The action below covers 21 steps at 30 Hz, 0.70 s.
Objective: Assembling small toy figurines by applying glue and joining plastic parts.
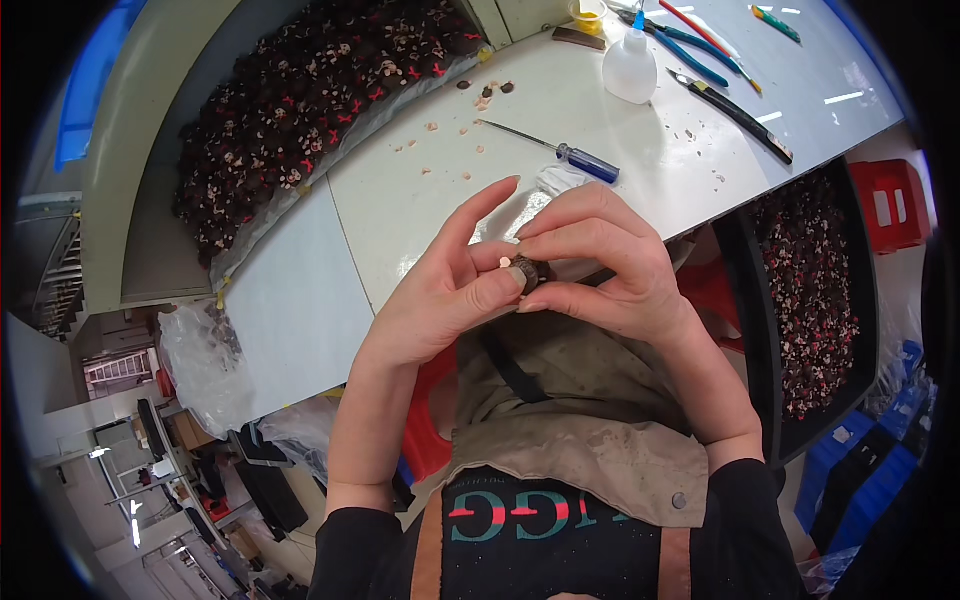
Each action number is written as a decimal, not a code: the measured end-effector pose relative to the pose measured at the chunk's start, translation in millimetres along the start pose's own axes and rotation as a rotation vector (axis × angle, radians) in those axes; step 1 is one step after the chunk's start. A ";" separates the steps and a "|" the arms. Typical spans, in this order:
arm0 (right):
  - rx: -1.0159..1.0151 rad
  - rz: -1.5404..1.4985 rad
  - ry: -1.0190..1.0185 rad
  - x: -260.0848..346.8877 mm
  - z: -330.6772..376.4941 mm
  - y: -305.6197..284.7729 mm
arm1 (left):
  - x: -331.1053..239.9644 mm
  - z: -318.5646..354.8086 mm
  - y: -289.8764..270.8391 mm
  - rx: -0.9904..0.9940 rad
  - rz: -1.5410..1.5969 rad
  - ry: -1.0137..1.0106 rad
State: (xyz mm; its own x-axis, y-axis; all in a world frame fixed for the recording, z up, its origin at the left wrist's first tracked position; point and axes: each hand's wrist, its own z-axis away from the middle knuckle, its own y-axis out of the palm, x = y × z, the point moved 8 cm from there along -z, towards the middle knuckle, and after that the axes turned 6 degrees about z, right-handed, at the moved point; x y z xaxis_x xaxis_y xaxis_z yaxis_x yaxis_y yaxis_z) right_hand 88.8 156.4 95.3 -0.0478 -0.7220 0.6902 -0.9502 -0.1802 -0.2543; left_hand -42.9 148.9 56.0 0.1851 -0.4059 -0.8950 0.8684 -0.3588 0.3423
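A small dark brown, roundish part (536, 270) with a pale pink bit at its side is held over the table's near edge. My left hand (428, 302) pinches it between thumb and a bent finger, while the index finger stretches away. From the other side my right hand (612, 262) closes its thumb and fingertips on the same part. The fingers cover much of it, so its exact kind cannot be made out. Just beyond the hands lie a crumpled white wad (560, 180) and a screwdriver (588, 163) with a blue clear handle.
A large heap of dark, pink and red small parts (320, 110) fills the far left of the white table (385, 190). A squeeze bottle (630, 70), pliers (690, 50) and a knife (735, 115) lie far right. A black crate (805, 300) of similar parts stands right.
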 end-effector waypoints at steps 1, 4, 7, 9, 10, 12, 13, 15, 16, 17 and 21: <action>-0.011 -0.001 -0.006 0.8 -0.3 -0.5 | -0.6 0.2 0.3 -0.003 0.007 0.000; -0.020 0.000 -0.013 1.1 -1.0 -1.8 | -2.2 -0.1 1.1 -0.011 0.009 -0.001; -0.028 -0.002 -0.002 -0.8 0.1 -1.6 | -1.4 -1.4 0.6 -0.019 0.008 0.003; -0.029 0.003 -0.001 -0.3 1.0 -1.3 | -0.4 -0.6 -0.8 -0.022 0.010 0.008; -0.029 0.008 -0.002 0.5 0.7 -1.6 | -0.5 0.1 -0.5 -0.014 0.031 0.002; -0.032 0.001 0.002 2.8 3.0 -0.6 | -1.2 3.4 1.2 -0.005 0.048 0.000; -0.033 -0.004 0.006 1.8 3.0 -0.4 | -0.9 4.5 1.9 -0.013 0.075 0.004; -0.035 0.000 -0.005 2.6 2.1 -1.1 | -1.0 5.1 3.1 -0.020 0.096 0.014; -0.034 0.004 -0.006 3.4 2.1 -1.4 | -0.8 5.1 4.1 -0.017 0.108 0.008; -0.027 0.002 0.007 0.7 4.8 -0.9 | -0.4 4.3 4.9 -0.014 0.122 0.002; -0.034 0.047 0.065 0.5 2.8 -9.2 | -1.7 -0.7 8.5 -0.002 0.121 0.000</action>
State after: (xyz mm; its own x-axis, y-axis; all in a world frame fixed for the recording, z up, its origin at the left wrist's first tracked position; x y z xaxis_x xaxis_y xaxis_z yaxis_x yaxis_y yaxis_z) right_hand 98.3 155.8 96.0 -0.1113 -0.6842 0.7207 -0.9562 -0.1238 -0.2651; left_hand -35.5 147.0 60.2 0.2885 -0.4465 -0.8470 0.8407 -0.3053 0.4472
